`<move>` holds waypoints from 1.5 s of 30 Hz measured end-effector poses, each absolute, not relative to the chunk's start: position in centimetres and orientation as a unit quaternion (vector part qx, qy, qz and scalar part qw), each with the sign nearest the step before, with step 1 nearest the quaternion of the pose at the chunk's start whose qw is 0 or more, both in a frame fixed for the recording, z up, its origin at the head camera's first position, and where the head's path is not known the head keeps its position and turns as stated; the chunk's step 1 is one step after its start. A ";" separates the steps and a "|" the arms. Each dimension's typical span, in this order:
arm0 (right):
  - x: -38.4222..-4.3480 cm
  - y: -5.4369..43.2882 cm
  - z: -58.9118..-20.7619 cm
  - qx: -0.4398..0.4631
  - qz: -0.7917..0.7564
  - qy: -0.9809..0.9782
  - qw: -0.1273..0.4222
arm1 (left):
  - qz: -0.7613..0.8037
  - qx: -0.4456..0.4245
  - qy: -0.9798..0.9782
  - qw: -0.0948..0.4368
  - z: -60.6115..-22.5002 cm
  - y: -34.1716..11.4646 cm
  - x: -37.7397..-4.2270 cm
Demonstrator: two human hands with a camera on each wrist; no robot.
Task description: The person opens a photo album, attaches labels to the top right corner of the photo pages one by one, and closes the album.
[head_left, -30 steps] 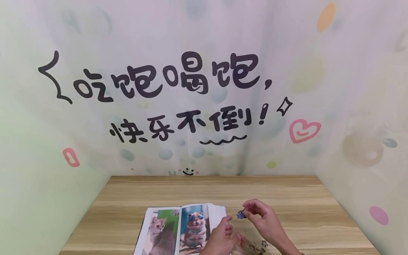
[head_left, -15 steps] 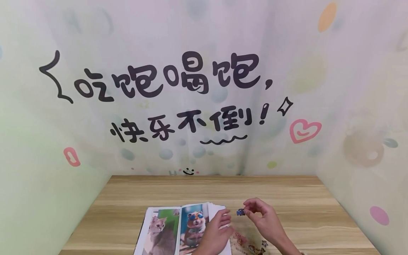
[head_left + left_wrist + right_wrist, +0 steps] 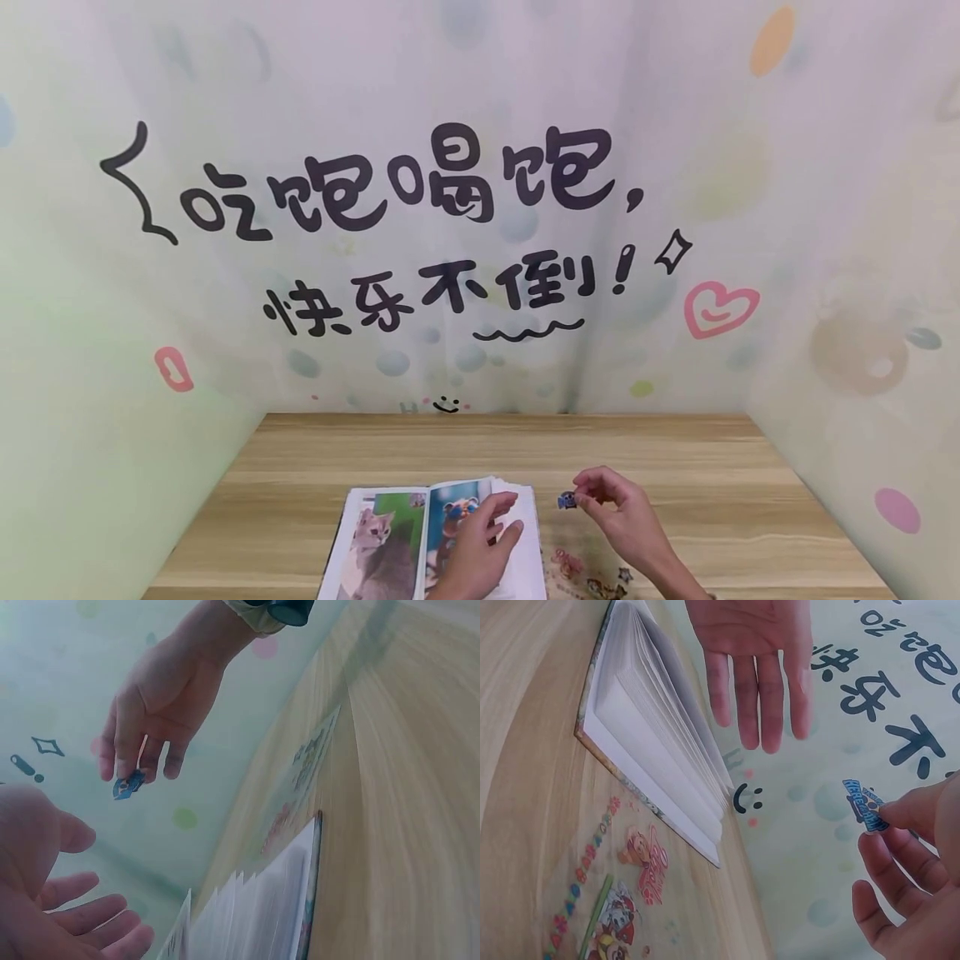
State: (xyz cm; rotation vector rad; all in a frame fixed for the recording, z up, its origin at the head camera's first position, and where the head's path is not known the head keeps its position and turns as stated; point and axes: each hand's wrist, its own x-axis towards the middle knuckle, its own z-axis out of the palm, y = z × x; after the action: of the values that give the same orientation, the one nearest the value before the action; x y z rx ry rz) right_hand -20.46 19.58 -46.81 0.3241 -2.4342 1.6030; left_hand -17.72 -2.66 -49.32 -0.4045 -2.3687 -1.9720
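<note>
My right hand (image 3: pixel 622 517) pinches a small blue sticker (image 3: pixel 865 805) between thumb and fingertips, raised above the table to the right of the book. Dark lettering shows on the sticker in the right wrist view. My left hand (image 3: pixel 476 542) is held over the right page of an open picture book (image 3: pixel 530 542), partly hiding a picture of a hamster in sunglasses (image 3: pixel 453 517). Its fingers are extended and hold nothing, as the right wrist view shows. Beside the book lies a clear sticker sheet (image 3: pixel 637 877) with colourful cartoon figures and lettering.
The book's left page carries a picture of a cat (image 3: pixel 375 542) on green. A wood-grain table (image 3: pixel 675 450) extends behind and to both sides. Pale printed curtain walls (image 3: pixel 487 367) with black writing stand at its back and sides.
My left hand has moved left, from the book's right edge by the sticker sheet to over the hamster picture. My right hand stays almost still, holding the sticker.
</note>
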 end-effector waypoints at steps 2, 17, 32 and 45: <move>-20.4 19.5 -46.7 0.106 0.550 -0.823 0.092 | -0.625 -0.128 -0.770 0.020 -49.3 -3.1 -17.6; -21.0 19.4 -47.2 0.118 0.556 -0.821 0.057 | -0.511 -0.179 -0.838 0.072 -50.2 -6.7 -17.4; -21.3 18.9 -47.3 0.107 0.556 -0.824 0.025 | -0.433 -0.234 -0.870 0.035 -51.5 -8.7 -17.4; -21.7 18.1 -47.8 0.121 0.573 -0.811 0.005 | -0.309 -0.249 -0.917 -0.027 -53.0 -9.0 -17.5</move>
State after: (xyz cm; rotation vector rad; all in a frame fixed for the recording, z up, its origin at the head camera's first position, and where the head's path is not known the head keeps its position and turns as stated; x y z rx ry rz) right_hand -21.74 18.09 -47.82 0.3791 -2.5381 1.7934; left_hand -17.53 -8.97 -53.04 -0.7961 -2.9335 -0.9888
